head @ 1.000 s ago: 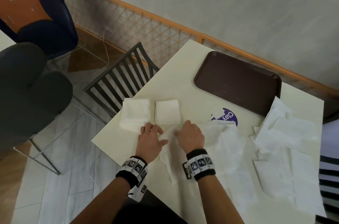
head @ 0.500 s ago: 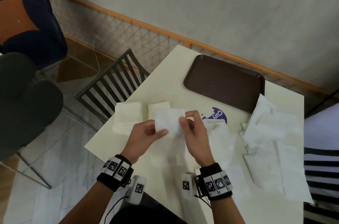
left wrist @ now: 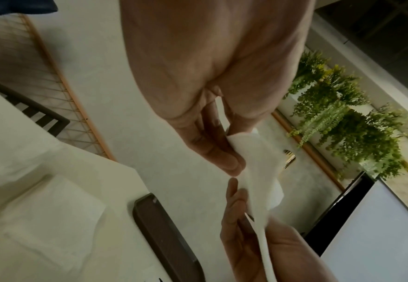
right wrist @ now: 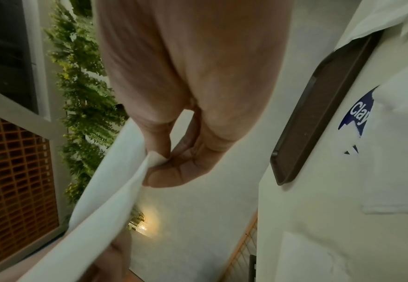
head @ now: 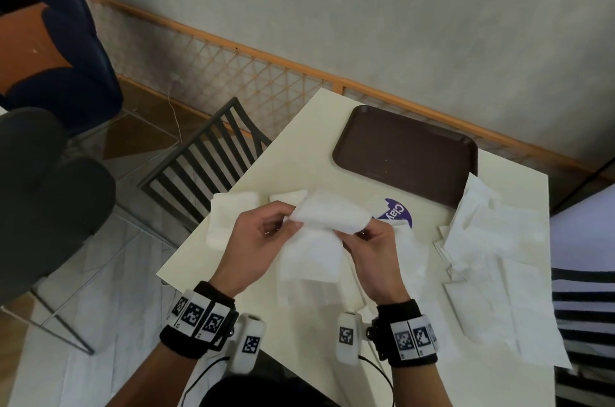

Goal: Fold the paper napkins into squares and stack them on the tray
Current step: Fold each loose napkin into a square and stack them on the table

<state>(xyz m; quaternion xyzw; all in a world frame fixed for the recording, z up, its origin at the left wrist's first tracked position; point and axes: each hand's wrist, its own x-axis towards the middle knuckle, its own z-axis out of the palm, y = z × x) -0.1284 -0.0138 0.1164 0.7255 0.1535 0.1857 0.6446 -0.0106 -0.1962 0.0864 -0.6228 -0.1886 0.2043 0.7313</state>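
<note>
While both hands work above the pale counter, the scene from left to right reads:

Chairs: a dark slatted chair stands at the counter's left edge; grey and blue-orange seats sit farther left on the floor.

Folded squares: two folded napkins lie side by side near the left edge, partly hidden behind the hands.

Left hand: its grip pinches the left end of the held napkin between thumb and fingertips.

Held napkin: raised off the counter, stretched between the two hands, sagging into a loose fold.

Right hand: its grip pinches the napkin's right end, thumb against curled fingers.

Flat napkins: an unfolded sheet lies under the hands; a blue round sticker shows just beyond it.

Tray: brown, bare, at the counter's far side, well apart from the hands.

Loose pile: crumpled unfolded napkins spread along the right, one corner overlapping the tray's near right edge.
</note>
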